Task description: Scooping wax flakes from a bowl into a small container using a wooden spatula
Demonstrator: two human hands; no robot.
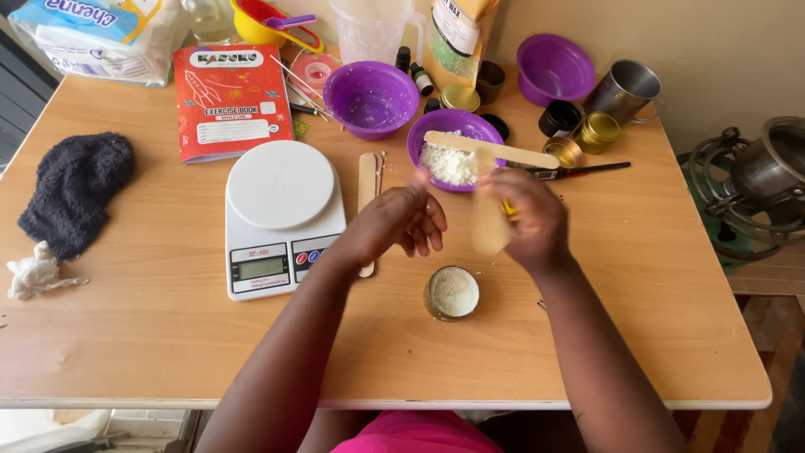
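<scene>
While both hands work above the tin, the scene reads so:
Table point(151, 335): carries scale point(282, 216), red book point(229, 101), dark cloth point(75, 193).
Bowls: near purple bowl point(436, 134) holds white flakes under a resting stick point(503, 151); far bowl point(371, 99) looks nearly scraped out.
Right hand point(527, 220): closed around an upright wooden stick point(489, 220).
Left hand point(394, 222): fingers loosely curled, holding nothing, just beside that stick.
Tin point(452, 293): below the hands, already filled with pale wax.
Left to do: spare tins point(599, 127) near the mug look unfilled.
</scene>
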